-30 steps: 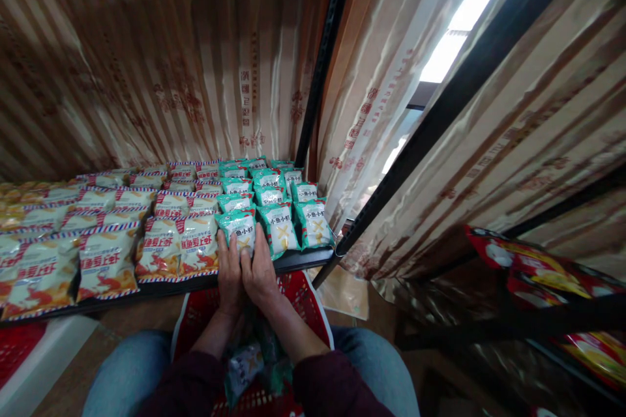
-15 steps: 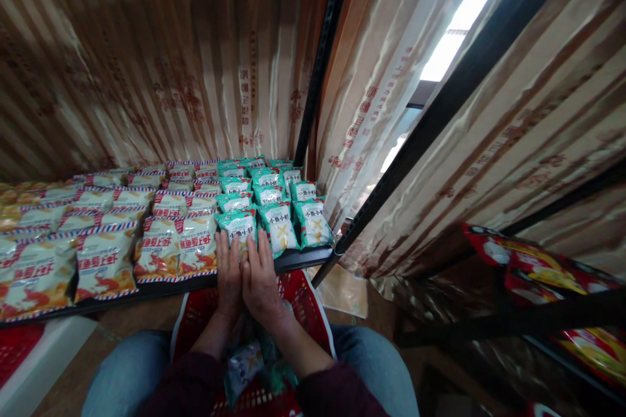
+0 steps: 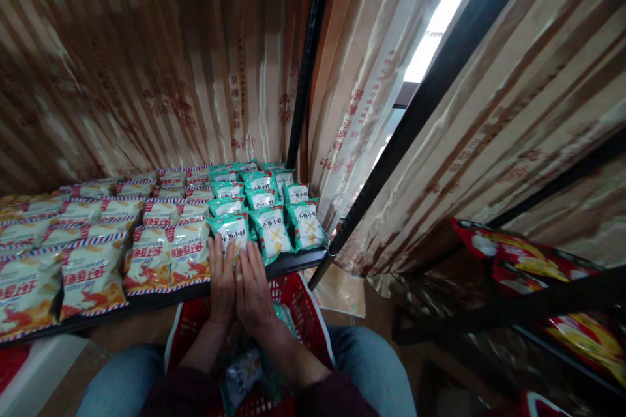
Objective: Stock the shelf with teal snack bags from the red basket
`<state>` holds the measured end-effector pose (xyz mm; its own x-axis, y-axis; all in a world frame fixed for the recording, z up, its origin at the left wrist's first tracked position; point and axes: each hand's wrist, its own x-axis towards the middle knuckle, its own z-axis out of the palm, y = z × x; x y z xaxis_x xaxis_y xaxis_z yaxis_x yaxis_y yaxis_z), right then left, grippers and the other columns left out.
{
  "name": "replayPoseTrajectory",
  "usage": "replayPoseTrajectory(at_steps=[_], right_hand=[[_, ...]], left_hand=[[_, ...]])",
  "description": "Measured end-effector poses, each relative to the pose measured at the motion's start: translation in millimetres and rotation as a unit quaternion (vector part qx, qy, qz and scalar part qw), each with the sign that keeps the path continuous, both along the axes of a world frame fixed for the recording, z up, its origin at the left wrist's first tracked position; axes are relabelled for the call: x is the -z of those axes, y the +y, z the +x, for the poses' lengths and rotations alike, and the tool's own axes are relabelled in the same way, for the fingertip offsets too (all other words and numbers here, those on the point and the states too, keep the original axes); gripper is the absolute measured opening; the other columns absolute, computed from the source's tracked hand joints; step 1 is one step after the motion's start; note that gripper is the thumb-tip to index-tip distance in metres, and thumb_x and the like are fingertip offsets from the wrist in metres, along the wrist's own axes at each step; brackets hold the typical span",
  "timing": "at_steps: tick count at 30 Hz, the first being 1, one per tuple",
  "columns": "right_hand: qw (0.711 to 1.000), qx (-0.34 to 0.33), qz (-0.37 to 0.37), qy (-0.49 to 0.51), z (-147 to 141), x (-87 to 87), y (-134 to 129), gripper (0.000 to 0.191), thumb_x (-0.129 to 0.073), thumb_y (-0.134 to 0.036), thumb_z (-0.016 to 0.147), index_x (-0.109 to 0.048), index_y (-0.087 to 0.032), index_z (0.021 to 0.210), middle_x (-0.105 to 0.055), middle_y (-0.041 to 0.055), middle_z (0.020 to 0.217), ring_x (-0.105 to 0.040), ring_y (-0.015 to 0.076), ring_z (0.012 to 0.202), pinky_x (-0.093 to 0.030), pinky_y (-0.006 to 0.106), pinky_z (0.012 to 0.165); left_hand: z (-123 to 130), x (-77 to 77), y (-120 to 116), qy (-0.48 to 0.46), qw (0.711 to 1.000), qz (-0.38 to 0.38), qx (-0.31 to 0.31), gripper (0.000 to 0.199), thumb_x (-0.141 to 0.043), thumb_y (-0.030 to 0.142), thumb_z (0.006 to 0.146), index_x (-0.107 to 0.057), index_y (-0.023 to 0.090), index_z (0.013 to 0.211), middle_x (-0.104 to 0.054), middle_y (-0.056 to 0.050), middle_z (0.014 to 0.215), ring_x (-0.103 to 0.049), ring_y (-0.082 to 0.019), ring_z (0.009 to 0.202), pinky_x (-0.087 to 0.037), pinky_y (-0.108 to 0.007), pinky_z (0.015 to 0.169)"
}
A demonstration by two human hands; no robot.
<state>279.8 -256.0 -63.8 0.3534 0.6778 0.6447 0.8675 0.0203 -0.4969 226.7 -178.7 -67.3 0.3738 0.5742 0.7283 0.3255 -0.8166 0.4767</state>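
My left hand (image 3: pixel 223 283) and my right hand (image 3: pixel 254 293) lie side by side, palms forward and fingers stretched out. Their fingertips touch the lower front of a green and white snack bag (image 3: pixel 231 229) at the shelf's front edge. Similar green bags (image 3: pixel 272 233) stand in rows beside and behind it. To the left are rows of white and orange snack bags (image 3: pixel 190 251) with striped edges. Beneath my forearms is a red plastic basket (image 3: pixel 320 332) with more green bags (image 3: pixel 242 374) inside, partly covered by my arms.
A dark metal shelf (image 3: pixel 293 264) carries the bags, with black uprights (image 3: pixel 376 186) at its right corner. Patterned curtains (image 3: pixel 195 78) hang behind. Red and yellow packets (image 3: pixel 528 257) lie on another rack at right. A white-rimmed red container (image 3: pixel 46 371) stands at lower left.
The view has shifted slightly, so the shelf appears a little lower and further left. Both hands stay against the same green bag, with little visible movement.
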Motion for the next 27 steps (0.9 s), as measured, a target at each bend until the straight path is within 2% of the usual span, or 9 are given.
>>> replayPoseTrajectory(at_steps=[5,8,11,14,18,22,27], right_hand=[[1.000,-0.012,-0.021,0.020,6.4,-3.3,1.3,0.054,-0.033,-0.019,0.095,-0.017,-0.015,0.146,-0.021,0.0129,0.153,-0.014,0.0257,0.142,-0.032,0.053,0.111],[1.000,-0.017,-0.019,0.003,7.5,-6.1,-3.6,0.055,-0.034,-0.018,0.094,-0.017,-0.015,0.146,-0.020,0.0123,0.153,-0.014,0.0252,0.142,-0.032,0.051,0.112],[1.000,-0.016,-0.006,-0.019,9.1,-8.7,-11.9,0.053,-0.035,-0.017,0.094,-0.022,-0.015,0.145,-0.021,0.0115,0.153,-0.013,0.0246,0.142,-0.031,0.051,0.112],[1.000,-0.001,-0.005,-0.020,13.7,-12.4,-22.1,0.049,-0.036,-0.017,0.094,-0.030,-0.016,0.142,-0.025,0.0108,0.152,-0.015,0.0236,0.142,-0.032,0.049,0.112],[0.999,0.019,-0.026,-0.009,21.4,-19.3,-35.4,0.045,-0.037,-0.019,0.093,-0.038,-0.015,0.138,-0.029,0.0115,0.150,-0.018,0.0230,0.141,-0.032,0.047,0.111],[0.998,0.040,-0.053,-0.008,25.8,-25.0,-44.0,0.043,-0.037,-0.019,0.093,-0.041,-0.013,0.136,-0.031,0.0135,0.149,-0.019,0.0239,0.141,-0.034,0.047,0.110],[0.996,0.084,-0.035,-0.010,31.6,-24.6,-47.1,0.043,-0.037,-0.018,0.092,-0.044,-0.011,0.134,-0.026,0.0159,0.151,-0.018,0.0264,0.141,-0.033,0.050,0.110]], left_hand=[[0.4,-7.6,2.4,0.019,0.999,0.041,-0.001,0.058,-0.044,0.019,0.090,-0.025,0.026,0.144,-0.009,-0.008,0.156,-0.011,-0.029,0.142,-0.022,-0.054,0.112],[0.8,-7.2,4.0,0.023,0.998,0.059,-0.006,0.060,-0.046,0.018,0.090,-0.023,0.026,0.145,-0.008,-0.009,0.156,-0.012,-0.030,0.142,-0.023,-0.054,0.111],[0.8,-4.9,4.7,0.018,0.997,0.078,-0.014,0.058,-0.048,0.019,0.088,-0.029,0.025,0.143,-0.007,-0.010,0.156,-0.013,-0.031,0.141,-0.023,-0.056,0.110],[0.9,-4.1,4.2,0.029,0.995,0.092,-0.016,0.055,-0.052,0.021,0.087,-0.036,0.024,0.139,-0.008,-0.010,0.156,-0.012,-0.034,0.141,-0.023,-0.059,0.109],[1.3,-6.6,2.3,0.042,0.993,0.109,-0.037,0.058,-0.054,0.021,0.085,-0.035,0.021,0.140,-0.005,-0.013,0.156,-0.011,-0.036,0.141,-0.023,-0.059,0.109],[1.3,-9.0,-0.6,0.040,0.990,0.125,-0.046,0.059,-0.056,0.020,0.084,-0.036,0.023,0.139,-0.001,-0.011,0.156,-0.009,-0.035,0.141,-0.023,-0.057,0.110],[-0.1,-9.9,-15.0,0.019,0.990,0.136,-0.020,0.052,-0.052,0.014,0.084,-0.041,0.022,0.135,-0.008,-0.010,0.156,-0.010,-0.033,0.142,-0.020,-0.057,0.111]])
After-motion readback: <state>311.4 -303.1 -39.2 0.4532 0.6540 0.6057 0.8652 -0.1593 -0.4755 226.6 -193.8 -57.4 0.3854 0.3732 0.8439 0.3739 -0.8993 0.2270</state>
